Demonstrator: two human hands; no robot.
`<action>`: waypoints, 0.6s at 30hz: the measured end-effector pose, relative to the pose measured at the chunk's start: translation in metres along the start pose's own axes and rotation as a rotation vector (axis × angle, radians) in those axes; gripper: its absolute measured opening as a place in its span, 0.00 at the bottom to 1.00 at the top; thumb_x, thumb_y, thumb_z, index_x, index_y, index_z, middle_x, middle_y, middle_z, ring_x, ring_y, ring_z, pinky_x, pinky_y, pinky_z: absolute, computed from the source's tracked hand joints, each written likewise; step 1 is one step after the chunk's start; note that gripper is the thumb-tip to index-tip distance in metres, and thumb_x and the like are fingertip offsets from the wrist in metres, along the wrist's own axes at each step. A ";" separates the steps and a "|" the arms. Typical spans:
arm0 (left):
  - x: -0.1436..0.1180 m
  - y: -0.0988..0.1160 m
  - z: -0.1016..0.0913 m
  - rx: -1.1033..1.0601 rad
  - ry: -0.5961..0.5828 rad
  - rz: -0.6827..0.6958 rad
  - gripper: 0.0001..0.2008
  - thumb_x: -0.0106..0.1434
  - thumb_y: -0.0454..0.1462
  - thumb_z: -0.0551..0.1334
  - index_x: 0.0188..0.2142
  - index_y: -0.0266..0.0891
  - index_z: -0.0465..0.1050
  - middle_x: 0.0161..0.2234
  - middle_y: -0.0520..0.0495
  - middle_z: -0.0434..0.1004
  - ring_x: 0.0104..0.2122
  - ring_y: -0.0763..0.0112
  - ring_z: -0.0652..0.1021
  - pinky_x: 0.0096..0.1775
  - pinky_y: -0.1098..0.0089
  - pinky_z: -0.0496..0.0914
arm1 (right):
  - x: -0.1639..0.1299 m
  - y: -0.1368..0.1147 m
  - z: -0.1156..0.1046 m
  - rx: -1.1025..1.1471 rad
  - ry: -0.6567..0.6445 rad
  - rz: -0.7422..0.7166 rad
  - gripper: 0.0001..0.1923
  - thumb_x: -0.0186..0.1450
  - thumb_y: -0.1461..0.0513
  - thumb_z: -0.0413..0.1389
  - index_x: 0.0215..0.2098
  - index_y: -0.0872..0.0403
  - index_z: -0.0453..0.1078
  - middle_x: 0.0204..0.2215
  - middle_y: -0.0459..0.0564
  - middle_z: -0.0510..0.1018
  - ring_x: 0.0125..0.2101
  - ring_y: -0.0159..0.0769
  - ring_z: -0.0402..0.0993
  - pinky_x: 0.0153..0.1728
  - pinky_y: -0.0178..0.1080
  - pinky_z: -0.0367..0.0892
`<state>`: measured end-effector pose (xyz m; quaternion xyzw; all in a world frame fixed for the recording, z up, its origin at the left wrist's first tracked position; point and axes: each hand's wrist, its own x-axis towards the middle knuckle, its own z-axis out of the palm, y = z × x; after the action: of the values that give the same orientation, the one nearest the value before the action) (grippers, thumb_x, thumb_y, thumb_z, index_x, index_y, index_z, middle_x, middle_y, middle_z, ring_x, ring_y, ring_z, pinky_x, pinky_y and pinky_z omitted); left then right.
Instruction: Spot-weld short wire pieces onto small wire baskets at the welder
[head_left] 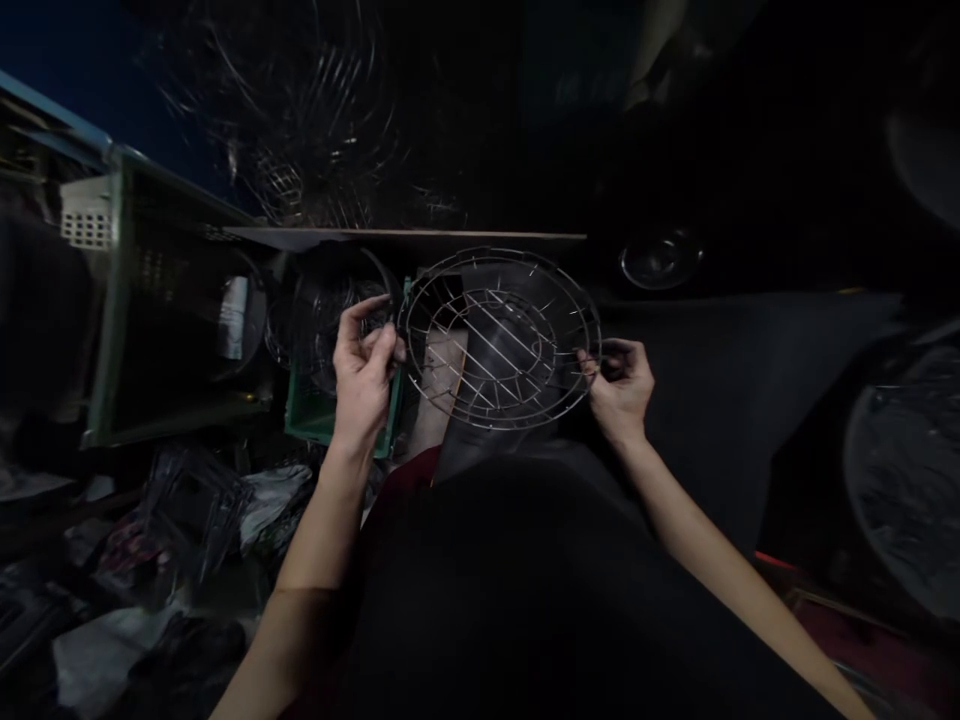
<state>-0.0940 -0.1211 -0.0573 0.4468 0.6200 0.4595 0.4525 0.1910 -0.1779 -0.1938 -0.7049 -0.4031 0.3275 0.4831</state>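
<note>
A round wire fan guard (pixel 501 340), with concentric rings and radial spokes, is held flat in front of me over my dark lap. My left hand (pixel 364 370) grips its left rim with thumb and fingers pinched. On the opposite side my right hand (pixel 621 385) is closed on the right rim. Both forearms reach up from the bottom of the view.
A green plastic crate (pixel 330 420) sits just left of the guard, with more wire guards (pixel 322 310) behind it. A green shelf frame (pixel 112 300) stands at left above a pile of plastic wrappers (pixel 195 500). Further wire guards (pixel 300 110) hang at the back; a wrapped one (pixel 907 470) lies right.
</note>
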 end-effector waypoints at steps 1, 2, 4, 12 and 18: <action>-0.001 0.005 -0.001 -0.005 0.000 0.010 0.21 0.59 0.48 0.66 0.50 0.48 0.67 0.22 0.56 0.64 0.18 0.80 0.63 0.19 0.77 0.54 | 0.001 -0.007 0.002 0.020 -0.004 0.005 0.18 0.58 0.52 0.62 0.40 0.53 0.67 0.30 0.45 0.74 0.30 0.30 0.71 0.32 0.34 0.67; -0.003 0.011 -0.003 -0.006 0.003 0.021 0.20 0.60 0.47 0.65 0.50 0.48 0.68 0.22 0.56 0.65 0.18 0.81 0.62 0.19 0.77 0.54 | 0.001 -0.014 0.003 0.047 -0.006 0.002 0.18 0.57 0.52 0.63 0.40 0.53 0.67 0.30 0.45 0.74 0.30 0.30 0.71 0.32 0.34 0.67; -0.005 0.024 -0.004 0.001 -0.004 0.037 0.17 0.61 0.45 0.65 0.49 0.47 0.69 0.22 0.55 0.65 0.19 0.80 0.63 0.19 0.78 0.55 | 0.003 -0.026 0.005 0.118 -0.001 -0.024 0.18 0.57 0.54 0.63 0.40 0.52 0.65 0.31 0.45 0.74 0.31 0.30 0.72 0.33 0.34 0.68; 0.010 0.050 -0.003 -0.080 -0.059 0.131 0.15 0.59 0.42 0.67 0.44 0.48 0.68 0.21 0.57 0.67 0.17 0.80 0.65 0.17 0.79 0.58 | 0.039 -0.051 0.013 0.265 0.065 -0.170 0.24 0.57 0.53 0.63 0.47 0.48 0.59 0.34 0.45 0.72 0.35 0.32 0.75 0.38 0.37 0.72; 0.021 0.074 0.003 -0.170 -0.124 0.169 0.17 0.58 0.37 0.68 0.46 0.46 0.70 0.29 0.51 0.74 0.27 0.75 0.74 0.23 0.79 0.66 | 0.085 -0.074 0.020 0.368 0.089 -0.319 0.26 0.57 0.55 0.63 0.49 0.48 0.56 0.32 0.44 0.71 0.32 0.32 0.75 0.33 0.35 0.71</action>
<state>-0.0848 -0.0866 0.0114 0.4852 0.5099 0.5182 0.4858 0.1946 -0.0795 -0.1360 -0.5461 -0.4214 0.2836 0.6662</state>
